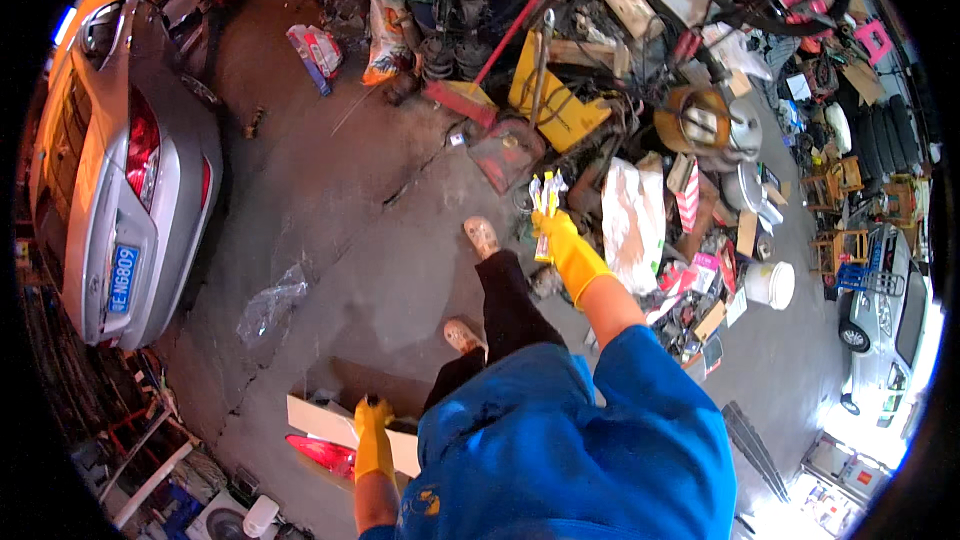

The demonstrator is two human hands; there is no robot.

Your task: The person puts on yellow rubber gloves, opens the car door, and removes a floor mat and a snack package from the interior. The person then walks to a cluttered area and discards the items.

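Observation:
I stand on a grey concrete floor in a blue top and yellow gloves. My right hand (pixel 568 248) is stretched forward and grips a small flat packet (pixel 547 196) with white and yellow pieces, held up over the edge of a junk pile. My left hand (pixel 373 437) hangs low at my side, its fingers closed on the top edge of a white panel (pixel 318 417) with a red lamp lens (pixel 322 454) below it. My two shoes (pixel 481 236) point ahead, between the hands.
A silver car (pixel 120 180) is parked at the left. Ahead and to the right lies a heap of parts: a yellow can (pixel 556 100), a red-handled broom (pixel 520 20), a white bag (pixel 630 220), a white bucket (pixel 770 285). Crumpled clear plastic (pixel 270 305) lies on the floor. Another car (pixel 885 320) stands at the right.

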